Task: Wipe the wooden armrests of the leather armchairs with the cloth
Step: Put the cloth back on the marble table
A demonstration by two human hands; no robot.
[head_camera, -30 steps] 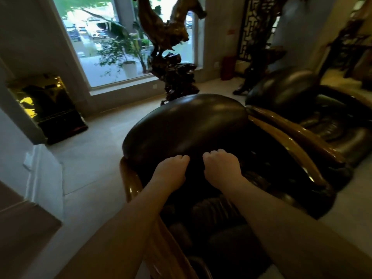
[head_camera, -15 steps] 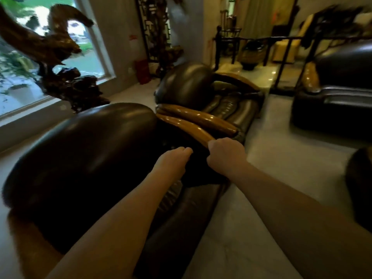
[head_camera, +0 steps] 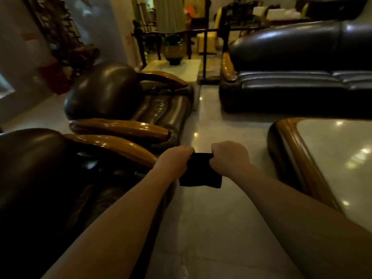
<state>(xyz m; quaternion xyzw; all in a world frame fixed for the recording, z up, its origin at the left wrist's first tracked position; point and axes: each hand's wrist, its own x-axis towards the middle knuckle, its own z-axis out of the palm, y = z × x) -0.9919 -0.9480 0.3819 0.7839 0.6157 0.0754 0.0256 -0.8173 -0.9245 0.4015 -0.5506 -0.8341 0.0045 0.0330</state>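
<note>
A dark cloth [head_camera: 200,173] hangs stretched between my two fists over the pale floor. My left hand [head_camera: 175,157] grips its left top corner and my right hand [head_camera: 229,155] grips its right top corner. Just left of my left hand ends the glossy wooden armrest [head_camera: 112,146] of the near dark leather armchair [head_camera: 30,168]. Behind it stands a second leather armchair [head_camera: 104,91] with its own wooden armrests, one near [head_camera: 120,127] and one far [head_camera: 163,77]. The cloth touches neither armrest.
A low table with a wooden rim [head_camera: 298,158] and a pale top stands at the right. A long dark leather sofa [head_camera: 291,63] with a wooden armrest fills the back right. A vase [head_camera: 174,49] sits on a white side table beyond the armchairs.
My view has swung right, away from the window and the carved statue. Both hands moved off the near armchair's seat and armrest to over the floor, and the cloth now hangs visible between them.
</note>
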